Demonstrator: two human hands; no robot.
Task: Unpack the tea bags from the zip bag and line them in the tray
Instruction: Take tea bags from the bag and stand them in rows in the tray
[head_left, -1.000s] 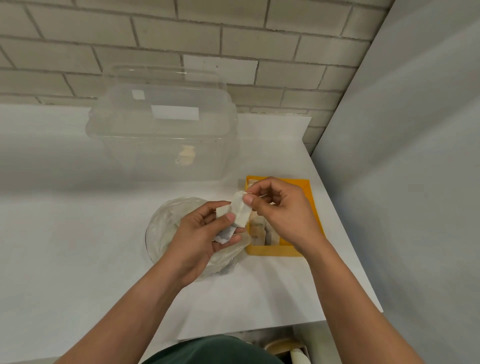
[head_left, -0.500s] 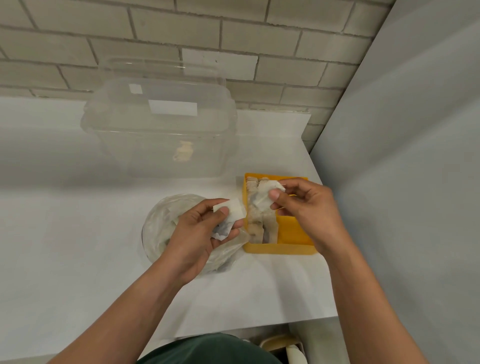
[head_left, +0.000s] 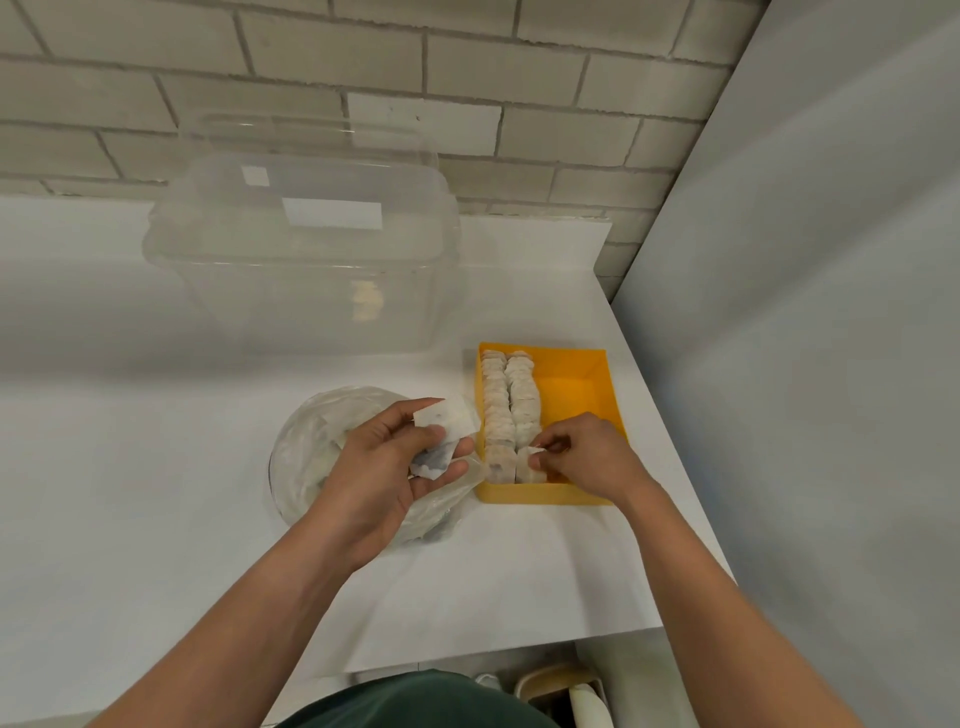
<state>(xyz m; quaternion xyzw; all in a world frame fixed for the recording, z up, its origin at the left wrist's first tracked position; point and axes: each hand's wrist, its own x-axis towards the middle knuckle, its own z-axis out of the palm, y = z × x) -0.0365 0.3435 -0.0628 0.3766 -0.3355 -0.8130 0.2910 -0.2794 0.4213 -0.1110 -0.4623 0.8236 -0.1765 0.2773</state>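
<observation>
Right hand (head_left: 582, 454): closed in a pinch on one tea bag (head_left: 531, 461), down inside the tray (head_left: 545, 493) at the near end of the second row (head_left: 522, 402).
Left hand (head_left: 382, 467): curled round a small stack of spare tea bags (head_left: 445, 422), raised over the zip bag (head_left: 306, 447).
Zip bag: clear and crumpled, lying just beside the tray's near left corner; contents too blurred to count.
Tray: yellow, by the right edge of the table (head_left: 156, 493); first row (head_left: 493, 405) against the left wall, second row touching it, right half bare.
Clear box (head_left: 301, 270): behind the zip bag, toward the far edge of the table; probably no part in this step.
Step in hand: most likely seating this tea bag upright at the end of the second row.
Progress: about halfway, judging by the tray.
Next move: letting go without tipping the neighbours, then taking one from the stack in the left hand. Second row seemingly at the near wall, so probably a third row, started in the bare part.
</observation>
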